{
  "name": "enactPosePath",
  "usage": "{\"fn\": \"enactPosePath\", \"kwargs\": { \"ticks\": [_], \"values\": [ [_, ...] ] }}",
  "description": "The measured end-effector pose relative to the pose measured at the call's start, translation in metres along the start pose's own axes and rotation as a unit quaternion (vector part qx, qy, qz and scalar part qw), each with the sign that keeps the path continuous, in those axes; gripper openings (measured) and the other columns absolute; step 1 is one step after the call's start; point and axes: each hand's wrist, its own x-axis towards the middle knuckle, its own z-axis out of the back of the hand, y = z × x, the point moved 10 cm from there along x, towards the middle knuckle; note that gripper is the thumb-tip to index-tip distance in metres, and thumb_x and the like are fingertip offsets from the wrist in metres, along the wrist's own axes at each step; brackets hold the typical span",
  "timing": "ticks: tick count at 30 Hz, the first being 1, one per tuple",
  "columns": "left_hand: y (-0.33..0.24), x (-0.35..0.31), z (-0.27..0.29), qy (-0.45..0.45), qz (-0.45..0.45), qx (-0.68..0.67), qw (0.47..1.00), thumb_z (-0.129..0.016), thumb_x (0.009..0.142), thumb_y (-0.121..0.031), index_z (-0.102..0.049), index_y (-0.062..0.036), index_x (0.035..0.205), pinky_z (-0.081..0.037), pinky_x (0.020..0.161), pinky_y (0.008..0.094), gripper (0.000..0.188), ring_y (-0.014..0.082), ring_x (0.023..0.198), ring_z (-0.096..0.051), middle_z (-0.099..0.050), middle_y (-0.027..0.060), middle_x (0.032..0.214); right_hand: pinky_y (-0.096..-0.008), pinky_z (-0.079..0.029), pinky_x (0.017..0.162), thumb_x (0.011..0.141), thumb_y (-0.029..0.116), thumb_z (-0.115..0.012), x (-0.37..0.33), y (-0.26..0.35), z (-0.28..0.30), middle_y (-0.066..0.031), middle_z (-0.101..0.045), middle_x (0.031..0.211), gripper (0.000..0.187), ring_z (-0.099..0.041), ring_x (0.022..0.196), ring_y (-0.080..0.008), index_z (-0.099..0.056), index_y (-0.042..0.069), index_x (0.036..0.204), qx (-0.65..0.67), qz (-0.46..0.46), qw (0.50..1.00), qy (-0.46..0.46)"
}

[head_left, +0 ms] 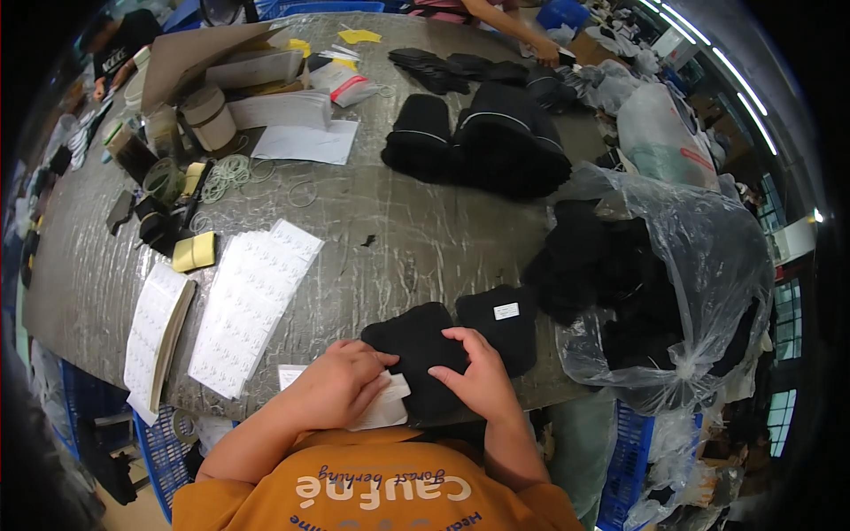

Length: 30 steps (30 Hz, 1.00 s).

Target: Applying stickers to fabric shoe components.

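Creased grey plastic-covered tbl (416, 239), flat blk fabric piece (412, 345) on it btwn hands, L hand (341, 380) fingers curled over white paper (387, 409), can't tell grip, R hand (482, 380) fingers wide apart at fabric's R edge, clear plastic bag (713, 257) to fabric's R, white strip lights (740, 94) far R beyond.

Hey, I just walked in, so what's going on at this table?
A person is handling a flat black cloth piece at the table's near edge. The left hand curls over a white strip, fingertips by the cloth; the right hand is at its right side, thumb and index finger spread. Just right lies another black piece bearing a small white label. White sheets lie to the left; a clear plastic bag of black items sits right.
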Motion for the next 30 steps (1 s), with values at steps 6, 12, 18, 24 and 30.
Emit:
{"fn": "enactPosePath", "kwargs": {
  "ticks": [6, 12, 18, 24, 30],
  "values": [
    [0.027, -0.006, 0.018, -0.084, 0.093, -0.088, 0.988, -0.057, 0.091, -0.016, -0.056, 0.0002, 0.073, -0.044, 0.065, 0.0429, 0.024, 0.0377, 0.066, -0.054, -0.055, 0.0175, 0.068, -0.0409, -0.045, 0.092, 0.074, 0.016, -0.076, -0.004, 0.036, 0.008, -0.0144, -0.057, 0.112, 0.041, -0.055, 0.104, -0.034, -0.06, 0.005, 0.11, -0.061, 0.099, 0.99, -0.085],
    [0.022, -0.006, 0.017, -0.112, 0.07, -0.132, 0.982, -0.06, 0.09, -0.016, -0.054, -0.0009, 0.067, -0.042, 0.06, 0.0447, 0.028, 0.0374, 0.061, -0.052, -0.05, 0.0162, 0.061, -0.0257, -0.046, 0.073, 0.082, 0.002, -0.068, -0.002, 0.053, -0.033, -0.0087, -0.057, 0.096, 0.014, -0.056, 0.084, -0.0169, -0.061, 0.002, 0.094, 0.168, 0.036, 0.984, 0.051],
    [0.009, -0.011, 0.03, -0.083, 0.044, 0.092, 0.991, -0.064, 0.08, -0.01, -0.058, -0.0022, 0.066, -0.044, 0.066, 0.0396, 0.017, 0.0289, 0.071, -0.059, -0.062, 0.0135, 0.077, -0.0225, -0.042, 0.064, 0.086, -0.003, -0.062, -0.001, 0.057, 0.002, -0.0054, -0.055, 0.089, 0.007, -0.053, 0.076, -0.0105, -0.056, 0.001, 0.086, 0.221, 0.123, 0.964, -0.08],
    [-0.024, -0.008, -0.004, 0.02, -0.08, 0.102, 0.991, -0.066, 0.072, -0.017, -0.063, -0.0026, 0.071, -0.045, 0.091, 0.041, 0.014, 0.0323, 0.112, -0.057, -0.062, 0.018, 0.12, -0.0178, -0.04, 0.058, 0.088, 0.0, -0.062, 0.021, 0.0, -0.009, 0.0043, -0.055, 0.07, 0.003, -0.048, 0.064, -0.0012, -0.06, 0.0, 0.086, 0.263, -0.048, 0.963, -0.039],
    [-0.016, -0.009, -0.015, 0.028, -0.068, 0.109, 0.991, -0.065, 0.075, -0.017, -0.064, -0.0002, 0.072, -0.043, 0.098, 0.0431, 0.017, 0.033, 0.116, -0.055, -0.061, 0.0197, 0.122, -0.0183, -0.04, 0.052, 0.085, 0.0, -0.064, 0.025, -0.005, -0.022, 0.0025, -0.058, 0.065, 0.004, -0.049, 0.059, -0.0014, -0.063, -0.001, 0.081, 0.185, -0.077, 0.98, -0.019]
  ]
}}
